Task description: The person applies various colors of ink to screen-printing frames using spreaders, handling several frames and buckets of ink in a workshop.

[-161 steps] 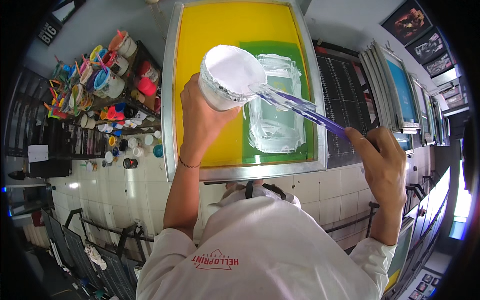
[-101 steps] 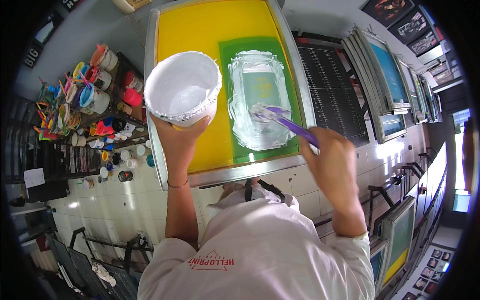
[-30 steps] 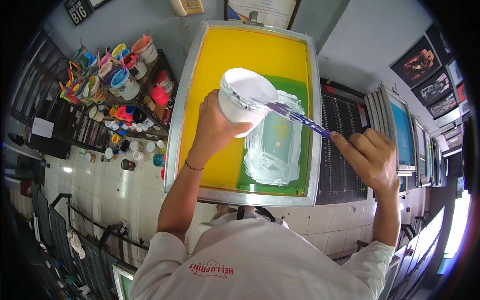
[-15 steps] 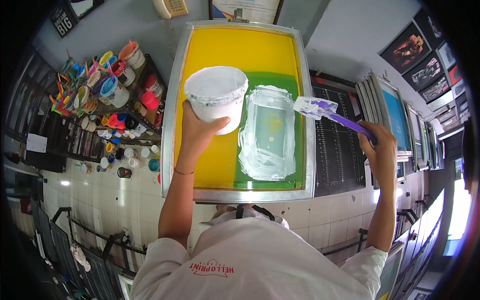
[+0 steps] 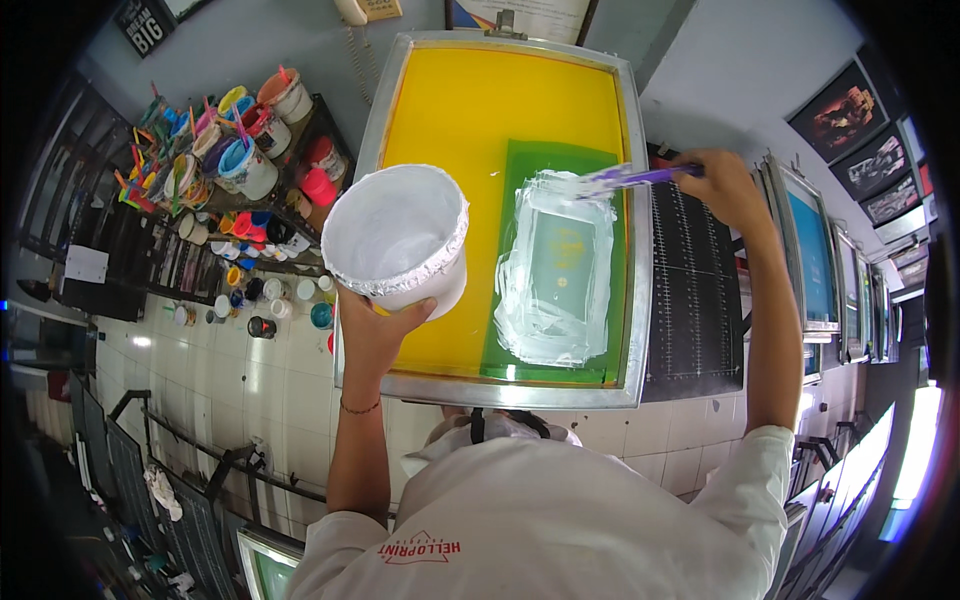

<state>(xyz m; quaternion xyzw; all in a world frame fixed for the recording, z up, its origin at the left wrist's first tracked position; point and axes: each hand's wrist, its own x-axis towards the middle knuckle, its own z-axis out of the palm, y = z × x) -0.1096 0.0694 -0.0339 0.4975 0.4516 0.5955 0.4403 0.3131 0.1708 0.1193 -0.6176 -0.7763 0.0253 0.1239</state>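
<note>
My left hand (image 5: 378, 325) grips a white plastic bucket (image 5: 440, 285) by its lower side, its mouth tilted toward me. White residue coats its inner wall and rim. In my right hand (image 5: 725, 185) is a purple-handled spatula (image 5: 640, 179); its white-smeared blade is over the upper end of a white ink patch. Whether the blade touches the mesh I cannot tell. The screen printing frame (image 5: 634, 250) holds yellow mesh (image 5: 450, 110) with a green stencil area (image 5: 530, 160) at the right. White ink (image 5: 545, 345) rings a paler rectangle with small yellow marks.
To the left, a shelf (image 5: 325, 150) carries several ink buckets with stirring sticks. Several jars (image 5: 262, 327) stand on the tiled floor (image 5: 200, 370). A black board with a ruled grid (image 5: 695, 290) lies right of the frame. Framed screens (image 5: 800, 240) lean farther right. A clamp (image 5: 507, 25) is at the frame's far edge.
The spatula has moved left from beyond the frame's right edge to over the ink's upper end. The bucket has come down and nearer, tipping so more of its inside shows.
</note>
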